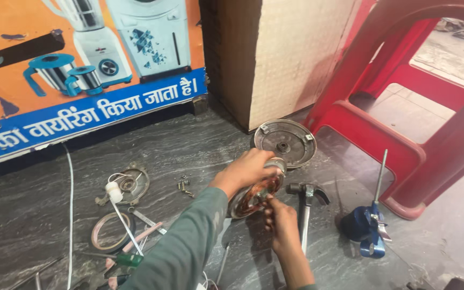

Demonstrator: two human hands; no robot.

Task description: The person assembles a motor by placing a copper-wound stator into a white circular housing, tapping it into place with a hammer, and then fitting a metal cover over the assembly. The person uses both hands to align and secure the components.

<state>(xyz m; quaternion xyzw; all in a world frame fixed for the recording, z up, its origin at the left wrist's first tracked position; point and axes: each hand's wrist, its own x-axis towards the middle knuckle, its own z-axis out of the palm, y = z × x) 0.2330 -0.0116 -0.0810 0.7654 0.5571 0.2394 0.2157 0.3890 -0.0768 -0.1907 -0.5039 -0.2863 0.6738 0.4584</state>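
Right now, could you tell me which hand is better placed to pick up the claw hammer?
Probably the right hand: it lies beside the claw hammer, only fingertips on the copper-wound stator, which the left hand grips.

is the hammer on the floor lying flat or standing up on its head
Lying flat. The hammer rests on the grey stone floor, claw head away from the camera, handle running back beside the right hand.
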